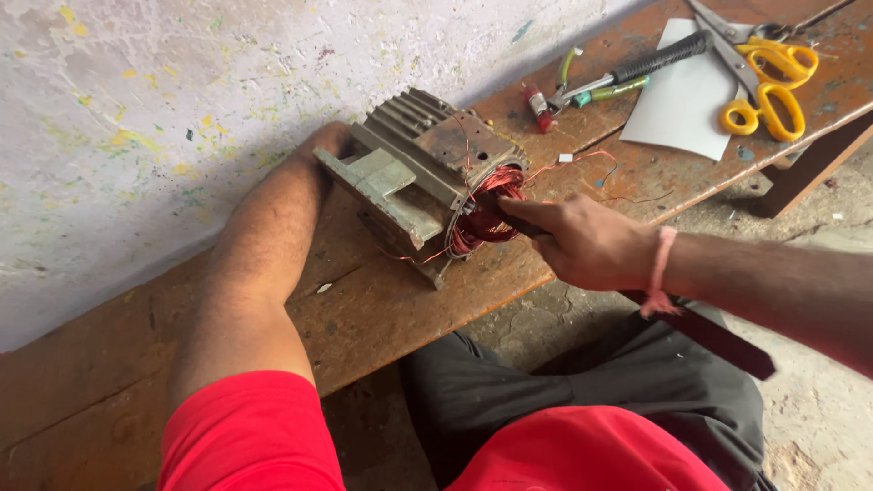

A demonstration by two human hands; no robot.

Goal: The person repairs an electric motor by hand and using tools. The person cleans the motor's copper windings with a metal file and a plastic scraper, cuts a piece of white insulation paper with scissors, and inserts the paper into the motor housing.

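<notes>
The motor stator (427, 177), a finned grey metal housing with rusty patches, lies on its side on the wooden bench (382, 309), directly between the two hands. Its open end faces the right hand, and inside that opening the copper winding (486, 214) shows as a reddish coil bunched around the bore. Several loose strands of copper wire (591, 164) trail out of the opening and across the bench beyond the right hand.

The right hand (582, 241) is closed around a long dark flat stick (718, 336), whose near end runs back under the wrist and over the person's lap, while its tip is pushed into the winding at the mouth of the housing. The left hand (332, 141) reaches to the far side of the housing and braces it against the wall; its fingers are hidden behind the metal, so how far they are curled cannot be told.

Judging by this, the winding sits in the core but is not tidy: the coil end bulges and free wires hang out, so shaping or tying looks unfinished.

Farther out past the right hand lie pliers (600, 86) with green grips, a black-handled tool (655, 59), a sheet of white paper (682, 105) and yellow-handled scissors (768, 82).
</notes>
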